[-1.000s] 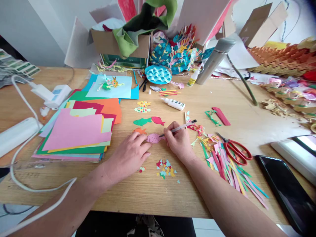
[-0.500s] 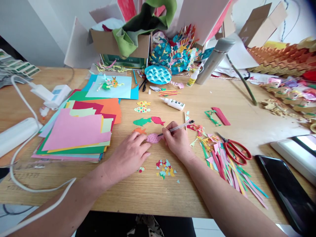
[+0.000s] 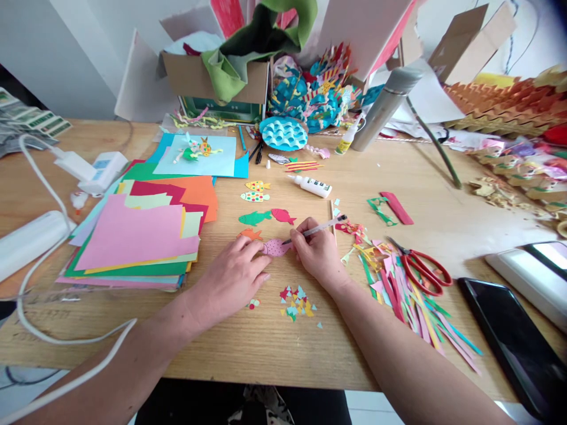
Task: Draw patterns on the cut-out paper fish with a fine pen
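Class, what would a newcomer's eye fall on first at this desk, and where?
Probably the dotted pink fish in the middle, between the left hand and the right hand, which holds a pen. Then perhaps the bright paper stack on the left and the red scissors by the paper strips on the right.

Pale walls [image 3: 104, 53] behind a wood-grained table [image 3: 212, 348], whitish glare [image 3: 447, 215] at its right, and pale, seemingly tiled floor [image 3: 372, 407] beneath.
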Available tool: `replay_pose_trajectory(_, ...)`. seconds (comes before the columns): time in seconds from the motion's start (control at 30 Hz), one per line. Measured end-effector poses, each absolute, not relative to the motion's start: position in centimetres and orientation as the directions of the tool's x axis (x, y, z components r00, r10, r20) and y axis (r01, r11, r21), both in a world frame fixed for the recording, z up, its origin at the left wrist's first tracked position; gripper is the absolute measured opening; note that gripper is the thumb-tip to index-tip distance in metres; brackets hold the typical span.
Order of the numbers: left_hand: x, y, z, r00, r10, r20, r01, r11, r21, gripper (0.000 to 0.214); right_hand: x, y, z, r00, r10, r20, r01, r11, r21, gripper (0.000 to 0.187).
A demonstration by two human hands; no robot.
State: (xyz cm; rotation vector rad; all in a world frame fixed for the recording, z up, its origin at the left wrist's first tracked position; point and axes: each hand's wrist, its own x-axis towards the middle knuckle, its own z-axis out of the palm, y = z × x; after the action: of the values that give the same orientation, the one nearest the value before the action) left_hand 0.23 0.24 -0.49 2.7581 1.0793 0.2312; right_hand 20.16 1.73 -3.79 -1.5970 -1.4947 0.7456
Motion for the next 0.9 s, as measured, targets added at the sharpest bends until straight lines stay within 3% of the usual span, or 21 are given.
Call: replay_pose_trajectory(0.9,0.24,0.21,-0.37,0.724,0.686,0.073,0.660,-0.720,0.214,0.022,20.18,1.70,-3.69,0.123,0.988,0.091,0.521,0.014,-0.854,0.017)
